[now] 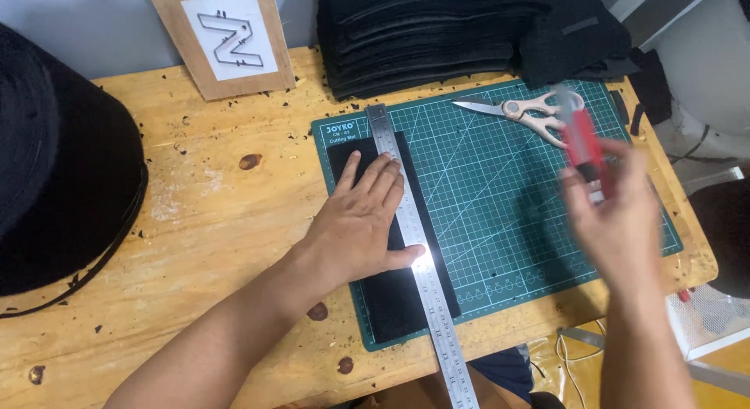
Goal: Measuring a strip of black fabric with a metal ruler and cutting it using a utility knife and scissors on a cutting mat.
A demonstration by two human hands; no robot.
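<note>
Steel ruler (418, 249) lies lengthwise over a strip of black felt (391, 300) on the green cutting mat (500, 190), its long axis running from the far side of the bench (203, 221) toward the person and tilting slightly to their right. Left hand (363, 221) is spread flat, palm down, fingers extended away from the body, pressing on both the felt and the ruler's left edge, with the thumb touching the ruler near its middle. Right hand (617, 221) is raised above the mat's right half, well apart from the ruler, blurred by motion, and closed around a red-handled knife (582, 139) that points up and away. So the ruler's free right edge faces the right hand, and the knife lies to the ruler's right with bare mat between them. Scissors (519, 112) with pale handles rest at the mat's far edge, near a stack of black felt sheets (422, 34). A wooden board bearing a wire letter shape (230, 38) leans at the far left, and a large black roll (55, 167) sits at the left end.
</note>
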